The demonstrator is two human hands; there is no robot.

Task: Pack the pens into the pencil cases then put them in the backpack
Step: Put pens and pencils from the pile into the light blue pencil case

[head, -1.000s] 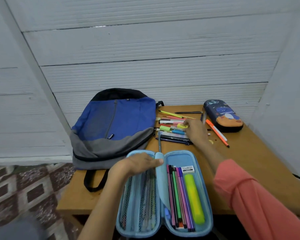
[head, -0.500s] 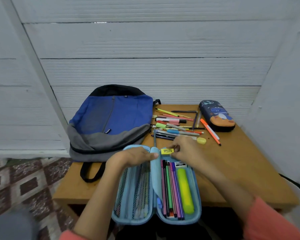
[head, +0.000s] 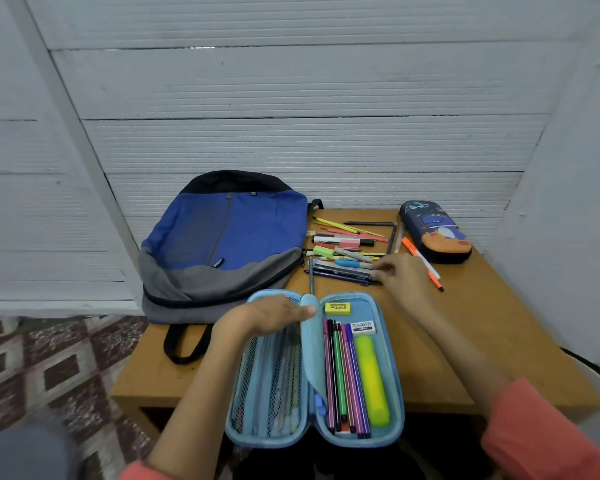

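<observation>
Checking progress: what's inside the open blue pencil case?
Right half: thin markers, yellow highlighter, two erasers. Left half: pens behind mesh, tops covered by the left hand.

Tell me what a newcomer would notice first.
The open blue case lies in front, pens and a highlighter in its right half, the left hand resting on its mesh half. Behind it, the right hand reaches a heap of loose pens, between the backpack on the left and a dark case on the right.

The right hand [head: 400,278] blurs at its fingers [head: 381,270] over the loose pens [head: 343,252], so any hold cannot be told; the left hand [head: 260,315] hides the top of the mesh pocket [head: 274,386], its contents indistinct.
</observation>
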